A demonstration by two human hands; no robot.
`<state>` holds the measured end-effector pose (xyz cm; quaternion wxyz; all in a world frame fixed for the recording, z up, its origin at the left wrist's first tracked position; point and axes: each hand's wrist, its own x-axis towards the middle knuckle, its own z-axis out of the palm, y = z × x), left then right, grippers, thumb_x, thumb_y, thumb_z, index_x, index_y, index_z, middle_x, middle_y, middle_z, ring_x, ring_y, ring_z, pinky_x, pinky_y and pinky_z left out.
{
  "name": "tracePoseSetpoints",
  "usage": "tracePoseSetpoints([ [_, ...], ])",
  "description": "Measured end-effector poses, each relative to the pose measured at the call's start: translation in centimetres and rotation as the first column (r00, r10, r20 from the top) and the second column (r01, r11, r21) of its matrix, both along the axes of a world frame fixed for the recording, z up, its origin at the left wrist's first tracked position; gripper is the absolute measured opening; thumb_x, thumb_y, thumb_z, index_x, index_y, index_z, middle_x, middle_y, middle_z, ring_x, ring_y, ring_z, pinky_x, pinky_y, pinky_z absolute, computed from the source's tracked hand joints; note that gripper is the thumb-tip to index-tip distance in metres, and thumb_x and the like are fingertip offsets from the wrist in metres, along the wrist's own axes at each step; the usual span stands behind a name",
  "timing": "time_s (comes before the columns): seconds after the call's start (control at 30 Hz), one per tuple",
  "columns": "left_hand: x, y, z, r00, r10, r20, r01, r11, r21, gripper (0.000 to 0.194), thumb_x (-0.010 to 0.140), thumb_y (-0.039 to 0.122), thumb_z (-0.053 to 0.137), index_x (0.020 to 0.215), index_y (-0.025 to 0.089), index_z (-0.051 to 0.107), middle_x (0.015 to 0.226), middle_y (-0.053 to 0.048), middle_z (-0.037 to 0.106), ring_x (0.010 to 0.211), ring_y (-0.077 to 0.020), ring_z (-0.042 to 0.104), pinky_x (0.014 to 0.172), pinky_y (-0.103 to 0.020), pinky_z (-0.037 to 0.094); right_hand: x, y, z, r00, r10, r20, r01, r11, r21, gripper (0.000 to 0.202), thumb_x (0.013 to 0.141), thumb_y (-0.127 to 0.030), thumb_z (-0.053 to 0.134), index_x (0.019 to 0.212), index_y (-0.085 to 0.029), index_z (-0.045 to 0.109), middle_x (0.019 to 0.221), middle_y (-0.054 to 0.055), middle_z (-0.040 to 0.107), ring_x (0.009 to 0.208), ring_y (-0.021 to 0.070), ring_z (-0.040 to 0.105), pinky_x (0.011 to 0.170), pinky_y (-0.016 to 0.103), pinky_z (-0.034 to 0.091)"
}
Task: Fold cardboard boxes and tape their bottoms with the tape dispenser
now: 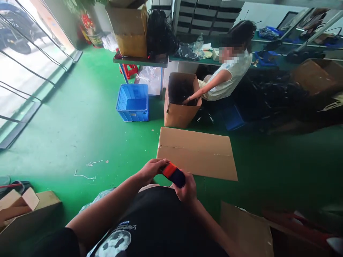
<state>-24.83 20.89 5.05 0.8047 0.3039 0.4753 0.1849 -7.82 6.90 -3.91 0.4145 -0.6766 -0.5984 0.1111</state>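
Observation:
Close in front of my body, both hands are on one small object with a bright orange end and a dark rounded end; its exact kind is not clear. My left hand is closed at the orange end, its fingers pressing on the edge. The dark end rests in my right hand, whose fingers wrap round it from the right. Just beyond my hands, a flat folded cardboard sheet lies on the green floor.
A co-worker sits ahead, one hand inside an open carton. Left of it stands a blue crate by a table. More cartons are at lower left and lower right. String scraps lie on the floor.

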Motion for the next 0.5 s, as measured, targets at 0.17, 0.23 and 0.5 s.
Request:
tracePoseSetpoints([
  [0.17, -3.2, 2.7, 3.3, 1.000, -0.016, -0.002, 0.016, 0.997, 0.075, 0.051, 0.068, 0.053, 0.097, 0.099, 0.015, 0.086, 0.103, -0.012, 0.084, 0.091, -0.0227, 0.076, 0.088, -0.034, 0.058, -2.2, 3.1, 3.1, 0.999, -0.014, 0.050, 0.009, 0.995, 0.100, 0.055, 0.089, -0.029, 0.069, 0.141, -0.027, 0.052, 0.108, 0.011, 0.067, 0.091, 0.0296, 0.068, 0.080, 0.049, 0.063],
  [0.23, -3.2, 4.1, 3.7, 1.000, -0.027, 0.008, 0.026, 0.995, 0.097, 0.051, 0.064, 0.051, 0.099, 0.097, 0.015, 0.086, 0.101, -0.012, 0.084, 0.088, -0.0217, 0.075, 0.086, -0.033, 0.058, -2.6, 4.3, 3.4, 0.998, -0.040, 0.055, 0.033, 0.992, 0.124, 0.054, 0.091, -0.030, 0.068, 0.142, -0.027, 0.050, 0.108, 0.011, 0.066, 0.092, 0.0301, 0.068, 0.080, 0.050, 0.063],
  [0.5, -1.1, 10.3, 2.2, 0.977, -0.027, -0.212, 0.079, 0.966, 0.244, 0.025, 0.071, 0.040, 0.092, 0.078, 0.019, 0.081, 0.075, -0.005, 0.078, 0.080, -0.0215, 0.074, 0.083, -0.036, 0.060, -3.0, 9.4, 1.2, 0.989, -0.146, 0.038, 0.136, 0.971, 0.198, 0.057, 0.093, -0.031, 0.068, 0.146, -0.025, 0.051, 0.109, 0.013, 0.068, 0.092, 0.0310, 0.068, 0.077, 0.049, 0.062],
])
